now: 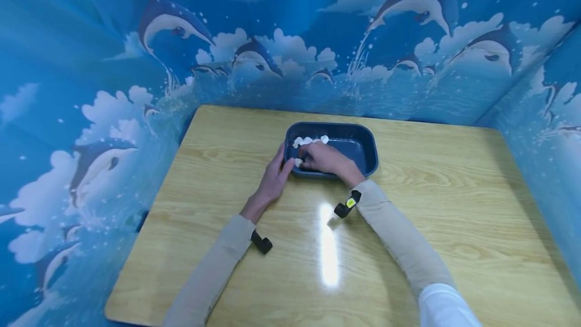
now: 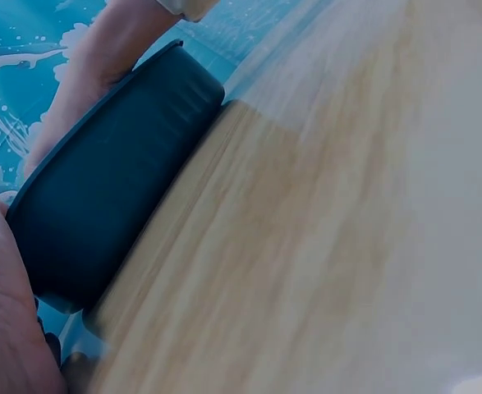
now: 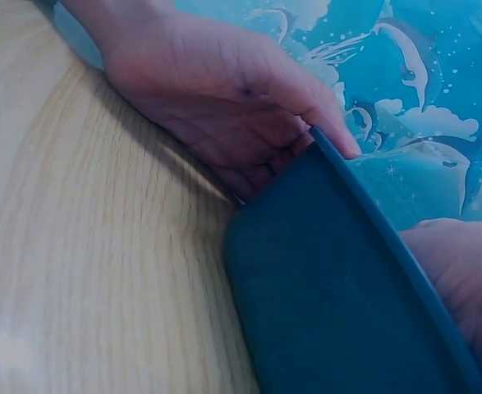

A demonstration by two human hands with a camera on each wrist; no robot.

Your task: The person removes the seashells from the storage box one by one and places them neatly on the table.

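Note:
A dark blue rectangular basin [image 1: 371, 153] holds several small white rounded pieces [image 1: 307, 141], mostly toward its left end; their kind is too small to make out. My left hand [image 1: 274, 178] grips the basin's left end, thumb at the near rim and fingers along the outer end wall, as the right wrist view shows. My right hand [image 1: 324, 158] reaches over the near rim into the basin, fingers bent downward. One white piece [image 1: 297, 162] lies right by its fingertips, close to my left thumb. The basin wall hides those fingertips in both wrist views, and I cannot tell whether they pinch anything.
The basin stands near the far edge of a wood-grain table [image 1: 218, 165]. A blue curtain printed with dolphins [image 1: 254, 57] hangs behind the table and along its sides. Each wrist wears a black strap with a small camera [image 1: 262, 242]. A bright light reflection lies on the tabletop.

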